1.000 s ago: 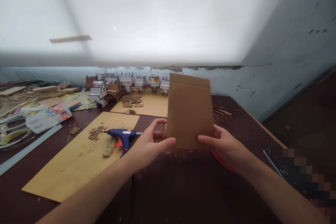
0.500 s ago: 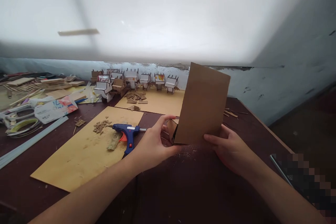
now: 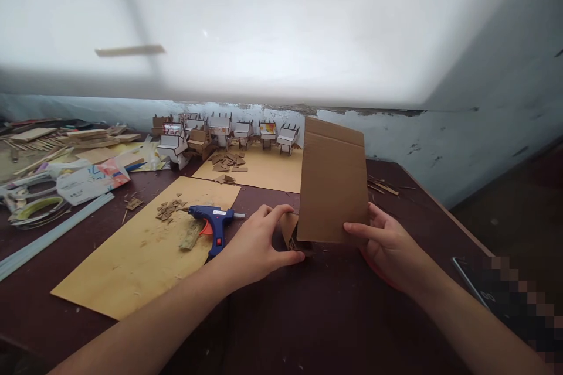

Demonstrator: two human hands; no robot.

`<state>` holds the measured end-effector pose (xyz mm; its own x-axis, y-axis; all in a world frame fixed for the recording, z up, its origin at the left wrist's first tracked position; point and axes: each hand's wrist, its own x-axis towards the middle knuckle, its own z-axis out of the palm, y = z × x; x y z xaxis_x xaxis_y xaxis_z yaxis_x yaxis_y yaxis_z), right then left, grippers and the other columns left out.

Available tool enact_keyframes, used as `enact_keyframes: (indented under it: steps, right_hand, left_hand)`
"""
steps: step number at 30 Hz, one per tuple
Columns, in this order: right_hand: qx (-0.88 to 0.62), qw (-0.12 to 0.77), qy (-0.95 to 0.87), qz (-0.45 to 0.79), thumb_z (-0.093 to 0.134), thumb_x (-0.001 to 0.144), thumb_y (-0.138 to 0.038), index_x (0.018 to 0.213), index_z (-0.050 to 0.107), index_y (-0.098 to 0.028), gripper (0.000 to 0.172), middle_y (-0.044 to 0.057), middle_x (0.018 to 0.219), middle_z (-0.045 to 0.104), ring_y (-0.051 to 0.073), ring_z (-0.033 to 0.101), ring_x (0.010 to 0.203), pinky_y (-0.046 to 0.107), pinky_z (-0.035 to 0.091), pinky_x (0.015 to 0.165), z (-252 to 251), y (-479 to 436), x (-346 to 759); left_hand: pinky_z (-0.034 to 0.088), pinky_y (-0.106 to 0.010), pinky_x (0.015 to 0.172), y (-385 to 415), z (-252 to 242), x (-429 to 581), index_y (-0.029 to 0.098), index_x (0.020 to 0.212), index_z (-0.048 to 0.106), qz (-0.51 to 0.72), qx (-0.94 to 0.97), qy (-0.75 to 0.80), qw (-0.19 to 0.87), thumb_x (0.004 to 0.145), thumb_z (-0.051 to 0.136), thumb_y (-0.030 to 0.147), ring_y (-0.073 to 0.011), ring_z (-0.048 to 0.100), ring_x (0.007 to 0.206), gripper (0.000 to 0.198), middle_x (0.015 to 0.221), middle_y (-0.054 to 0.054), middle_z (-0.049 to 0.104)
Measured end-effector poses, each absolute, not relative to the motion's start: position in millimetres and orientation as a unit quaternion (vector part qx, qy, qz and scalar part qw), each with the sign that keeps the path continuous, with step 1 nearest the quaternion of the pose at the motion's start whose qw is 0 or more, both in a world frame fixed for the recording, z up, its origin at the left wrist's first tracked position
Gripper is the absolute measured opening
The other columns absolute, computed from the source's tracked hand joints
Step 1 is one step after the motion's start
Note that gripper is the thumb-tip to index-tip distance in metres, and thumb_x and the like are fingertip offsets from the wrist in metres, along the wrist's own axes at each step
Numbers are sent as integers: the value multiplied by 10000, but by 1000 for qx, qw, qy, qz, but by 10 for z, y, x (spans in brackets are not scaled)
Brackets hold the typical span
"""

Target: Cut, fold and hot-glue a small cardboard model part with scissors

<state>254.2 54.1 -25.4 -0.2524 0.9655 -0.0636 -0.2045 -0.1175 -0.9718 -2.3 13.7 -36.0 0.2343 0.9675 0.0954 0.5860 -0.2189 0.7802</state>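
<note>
A brown rectangular cardboard sheet [image 3: 333,181] stands nearly upright in front of me, a crease running across its top. My right hand [image 3: 389,240] pinches its lower right corner, thumb on the near face and fingers behind. To the left of the sheet, my left hand [image 3: 264,240] is closed round a small folded cardboard piece [image 3: 289,227], partly hidden behind the sheet. Whether that piece and the sheet are joined I cannot tell. Left of my left hand lies a blue glue gun [image 3: 213,220] with an orange trigger, on a yellow board [image 3: 145,258].
Several small cardboard models [image 3: 220,132] line the back near the wall. Cardboard scraps [image 3: 226,161] lie on a second yellow board [image 3: 268,173]. Tape rolls [image 3: 37,211], glue sticks [image 3: 57,237] and wood strips [image 3: 33,136] crowd the left. A phone [image 3: 470,281] lies at the right edge.
The cardboard sheet has shifted left and tilted, so its top crease now shows. My left thumb has moved slightly down; both hands keep their grip.
</note>
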Motion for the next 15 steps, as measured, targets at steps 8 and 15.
enact_keyframes:
  steps: [8, 15]
  right_hand:
    - [-423, 469, -462, 623, 925, 675, -234, 1222, 637, -247, 618, 95, 1392, 683, 359, 608, 1311, 511, 523, 1075, -247, 540, 2497]
    - [-397, 477, -517, 590, 903, 714, -277, 1251, 660, -291, 589, 64, 1411, 669, 341, 573, 1349, 492, 489, 1105, -246, 505, 2483]
  left_hand:
    - [441, -494, 1080, 133, -316, -53, 262, 1414, 576, 279, 729, 558, 282, 700, 850, 398, -355, 537, 1262, 777, 1309, -119, 560]
    - [520, -394, 942, 120, -167, 32, 232, 1057, 792, 417, 650, 482, 413, 918, 676, 468, -274, 678, 1023, 298, 1059, -61, 739]
